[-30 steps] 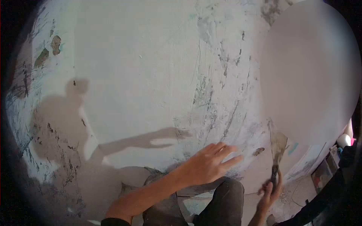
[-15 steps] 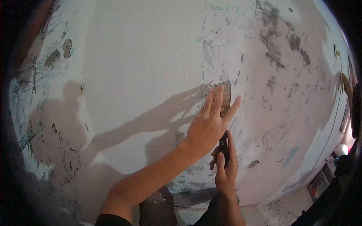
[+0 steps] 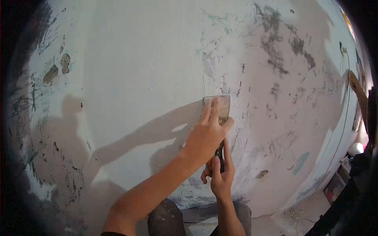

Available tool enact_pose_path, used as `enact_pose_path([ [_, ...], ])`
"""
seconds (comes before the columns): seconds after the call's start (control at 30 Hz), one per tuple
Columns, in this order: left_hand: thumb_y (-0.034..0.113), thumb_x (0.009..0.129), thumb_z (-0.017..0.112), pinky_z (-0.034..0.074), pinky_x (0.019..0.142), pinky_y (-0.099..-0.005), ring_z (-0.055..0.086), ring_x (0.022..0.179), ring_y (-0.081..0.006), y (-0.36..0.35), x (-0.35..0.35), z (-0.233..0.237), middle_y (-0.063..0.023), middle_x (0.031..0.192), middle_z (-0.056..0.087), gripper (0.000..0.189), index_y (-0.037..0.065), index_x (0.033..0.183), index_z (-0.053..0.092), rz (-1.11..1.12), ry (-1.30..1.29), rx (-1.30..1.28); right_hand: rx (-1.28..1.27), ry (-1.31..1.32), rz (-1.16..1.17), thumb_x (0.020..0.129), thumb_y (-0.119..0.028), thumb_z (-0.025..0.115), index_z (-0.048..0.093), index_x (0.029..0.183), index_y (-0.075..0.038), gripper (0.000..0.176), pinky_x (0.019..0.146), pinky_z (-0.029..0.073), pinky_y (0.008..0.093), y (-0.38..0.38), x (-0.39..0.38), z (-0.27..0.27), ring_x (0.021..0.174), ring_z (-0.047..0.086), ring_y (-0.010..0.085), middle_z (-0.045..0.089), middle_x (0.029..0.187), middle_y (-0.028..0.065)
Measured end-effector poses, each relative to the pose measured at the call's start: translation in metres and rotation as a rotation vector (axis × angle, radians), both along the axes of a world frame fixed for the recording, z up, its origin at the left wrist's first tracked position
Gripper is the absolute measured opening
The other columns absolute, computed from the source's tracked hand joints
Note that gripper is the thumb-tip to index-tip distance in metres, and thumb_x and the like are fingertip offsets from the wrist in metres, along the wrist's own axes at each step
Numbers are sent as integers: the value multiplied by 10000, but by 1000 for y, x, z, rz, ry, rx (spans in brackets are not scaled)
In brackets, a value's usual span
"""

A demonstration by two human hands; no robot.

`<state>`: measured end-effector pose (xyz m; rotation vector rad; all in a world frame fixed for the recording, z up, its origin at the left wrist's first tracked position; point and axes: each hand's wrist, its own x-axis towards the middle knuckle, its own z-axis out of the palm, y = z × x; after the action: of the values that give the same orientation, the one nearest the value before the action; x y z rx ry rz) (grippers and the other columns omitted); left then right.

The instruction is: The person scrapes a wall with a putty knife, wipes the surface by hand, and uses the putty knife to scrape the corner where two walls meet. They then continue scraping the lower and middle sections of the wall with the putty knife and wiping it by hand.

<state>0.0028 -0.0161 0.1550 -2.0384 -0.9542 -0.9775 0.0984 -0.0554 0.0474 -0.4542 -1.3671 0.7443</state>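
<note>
A putty knife [image 3: 225, 107] lies with its wide metal blade against the scuffed wall [image 3: 138, 51], the blade edge pointing up. My right hand [image 3: 223, 180] grips its dark handle from below, with the forefinger stretched up along it. Across the blade, the fingers of my left hand [image 3: 201, 137] lie nearly straight, pressing on the metal, and the thumb rests near its right side. Part of the blade and upper handle is hidden behind my left hand.
Dark smudges [image 3: 271, 19] and chipped spots [image 3: 51, 73] mark the wall. My knees [image 3: 165, 218] are close below. At right, a white round object [image 3: 355, 149] sits above a box [image 3: 336, 185], and debris [image 3: 291, 216] lies on the floor.
The putty knife and both hands have shifted left and slightly down in view. My left thumb has drawn in from its outstretched position toward the blade. The camera view has shifted somewhat too.
</note>
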Motion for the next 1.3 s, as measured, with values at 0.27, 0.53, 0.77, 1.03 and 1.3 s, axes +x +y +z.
enact_pose_path([
  [0.27, 20, 857, 630, 579, 945, -448, 371, 1428, -458, 2, -7, 4, -337, 1513, 362, 360, 89, 1211, 639, -82, -50, 25, -1, 14, -55, 1062, -110, 411, 205, 1597, -50, 577, 420, 377, 239, -2, -11, 14, 502, 390, 41, 450, 671, -22],
  [0.53, 21, 856, 636, 581, 941, -448, 369, 1430, -452, 4, -9, -4, -321, 1515, 371, 371, 117, 1215, 651, -105, -50, 18, -6, 30, -57, 1056, -90, 401, 226, 1591, -48, 565, 393, 376, 231, -8, -13, 16, 474, 375, 39, 445, 667, -30],
  [0.77, 43, 875, 630, 589, 919, -437, 383, 1426, -440, 7, -11, -7, -310, 1522, 372, 343, 118, 1208, 657, -161, -101, 65, -14, 24, -88, 1067, -163, 443, 245, 1586, -49, 567, 389, 399, 235, -11, -15, 14, 476, 397, 42, 442, 666, -31],
  [1.03, 33, 885, 610, 592, 904, -431, 389, 1419, -449, 9, -15, -6, -321, 1506, 386, 360, 109, 1236, 642, -202, -55, 6, -37, 47, -117, 1054, -105, 410, 231, 1588, -45, 566, 387, 411, 250, -13, -22, 14, 477, 395, 46, 443, 658, -19],
  [1.3, 26, 896, 590, 576, 923, -451, 394, 1407, -470, 1, -9, 4, -356, 1489, 383, 304, 77, 1194, 631, -166, -55, -6, -56, 53, -82, 1051, -109, 433, 228, 1587, -34, 579, 383, 421, 248, -15, -15, 23, 497, 399, 44, 438, 649, -24],
])
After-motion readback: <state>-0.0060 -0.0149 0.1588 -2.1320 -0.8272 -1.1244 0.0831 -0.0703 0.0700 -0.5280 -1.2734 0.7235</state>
